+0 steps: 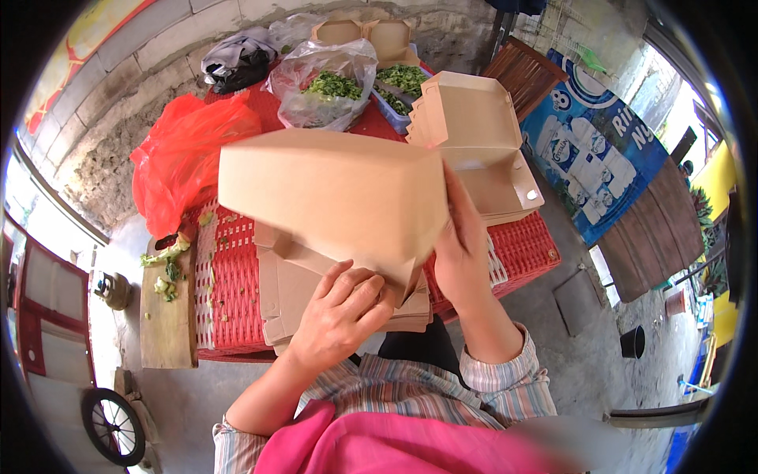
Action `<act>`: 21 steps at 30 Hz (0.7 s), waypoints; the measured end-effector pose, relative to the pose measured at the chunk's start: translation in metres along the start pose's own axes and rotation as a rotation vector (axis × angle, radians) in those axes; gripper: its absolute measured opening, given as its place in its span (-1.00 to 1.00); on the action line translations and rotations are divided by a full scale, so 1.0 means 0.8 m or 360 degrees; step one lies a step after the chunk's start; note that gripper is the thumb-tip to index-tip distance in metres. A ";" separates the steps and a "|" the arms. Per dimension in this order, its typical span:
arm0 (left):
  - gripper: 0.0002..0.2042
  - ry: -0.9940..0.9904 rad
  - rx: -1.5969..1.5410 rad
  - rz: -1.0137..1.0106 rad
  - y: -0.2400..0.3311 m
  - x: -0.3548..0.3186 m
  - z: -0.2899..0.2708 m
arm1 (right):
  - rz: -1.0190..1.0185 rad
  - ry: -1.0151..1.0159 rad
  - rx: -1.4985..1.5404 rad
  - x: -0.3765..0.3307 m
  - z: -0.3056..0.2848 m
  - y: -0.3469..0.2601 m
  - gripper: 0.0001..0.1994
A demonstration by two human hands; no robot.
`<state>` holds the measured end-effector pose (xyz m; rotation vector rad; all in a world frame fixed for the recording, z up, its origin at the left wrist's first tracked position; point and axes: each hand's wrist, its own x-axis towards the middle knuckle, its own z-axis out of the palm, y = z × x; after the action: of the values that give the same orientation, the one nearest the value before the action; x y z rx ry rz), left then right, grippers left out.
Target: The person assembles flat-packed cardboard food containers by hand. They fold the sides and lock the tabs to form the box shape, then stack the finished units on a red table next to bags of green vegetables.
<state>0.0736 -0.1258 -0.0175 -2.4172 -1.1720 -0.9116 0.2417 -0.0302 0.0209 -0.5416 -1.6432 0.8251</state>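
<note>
A brown cardboard food box [332,186], partly folded up, is held tilted in front of me over the red woven table [233,292]. My right hand [460,241] grips its right end, the thumb side against the cardboard and the other fingers hidden behind it. At the box's near edge, the curled fingers of my left hand [345,308] pinch a corner flap; the fingertips are partly covered. Beneath both hands lies a pile of flat cardboard blanks [288,296]. To the right stands a nested stack of formed boxes [482,114] with lids raised.
A red plastic bag [189,150] lies at the left, above a wooden cutting board [167,316] with vegetable scraps. Farther back are a clear bag of chopped greens [328,87] and a blue basket [399,118] of greens. A wooden chair [525,79] stands at the back right.
</note>
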 end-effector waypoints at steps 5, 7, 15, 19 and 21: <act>-0.73 -0.0034 -0.0140 -0.0021 -0.010 -0.008 0.008 | 0.0260 -0.0338 -0.0265 -0.013 0.008 -0.057 -0.16; -0.73 -0.0019 -0.0094 0.0038 -0.007 -0.006 0.006 | 0.0055 -0.0303 -0.0558 -0.022 0.015 -0.049 -0.11; -0.61 0.0309 -0.0150 -0.0322 0.004 0.013 0.012 | -0.0316 -0.0032 -0.0521 -0.032 0.029 -0.040 -0.45; -0.67 0.0356 -0.0070 -0.0246 0.002 0.009 0.013 | -0.0449 0.0002 -0.0413 -0.028 0.037 -0.038 -0.70; -0.78 0.0425 -0.0047 -0.0234 -0.002 0.004 0.010 | -0.0390 -0.0139 -0.0562 -0.028 0.028 -0.045 -0.73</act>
<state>0.0771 -0.1188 -0.0217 -2.1676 -1.2522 -1.2600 0.2283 -0.0745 0.0318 -0.5382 -1.9060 0.3838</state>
